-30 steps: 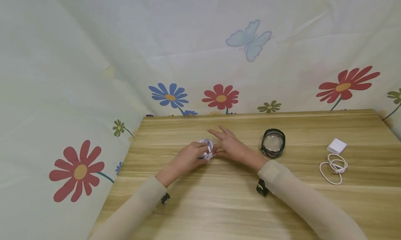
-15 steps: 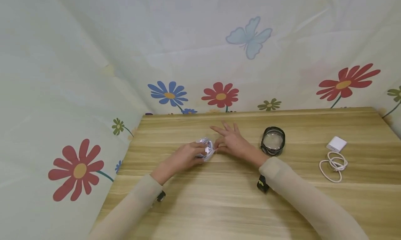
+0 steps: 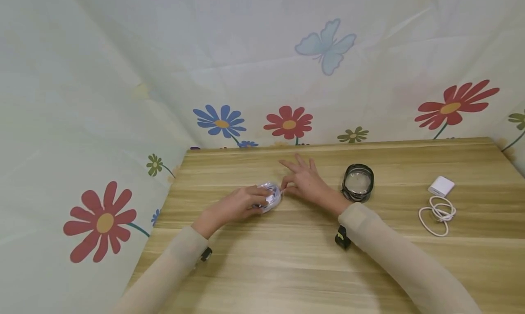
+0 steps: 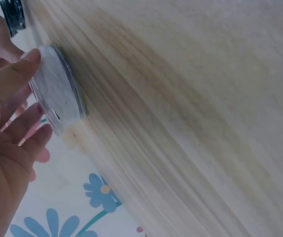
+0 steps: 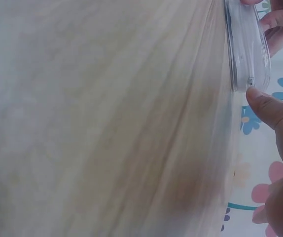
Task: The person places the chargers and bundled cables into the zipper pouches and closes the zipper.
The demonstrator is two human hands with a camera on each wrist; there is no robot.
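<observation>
A small round clear case [image 3: 272,196] with something white inside lies on the wooden table [image 3: 287,268] between both hands. My left hand [image 3: 246,203] grips it from the near left side, thumb on its rim and fingers curled round it; the left wrist view shows the case [image 4: 57,96] pinched on edge against the wood. My right hand [image 3: 301,182] is just to its right, fingers spread and straight over the table. In the right wrist view its thumb tip [image 5: 260,98] touches the rim of the case [image 5: 250,44].
A black round jar with a clear lid [image 3: 358,182] stands right of my right hand. Farther right lie a white charger block [image 3: 441,186] and a coiled white cable [image 3: 438,213]. A flower-printed cloth [image 3: 102,122] walls the table's back and left edges.
The case has tipped from a raised angle to lie flatter on the table in my left hand. My right hand has shifted slightly away from me, thumb staying at the case.
</observation>
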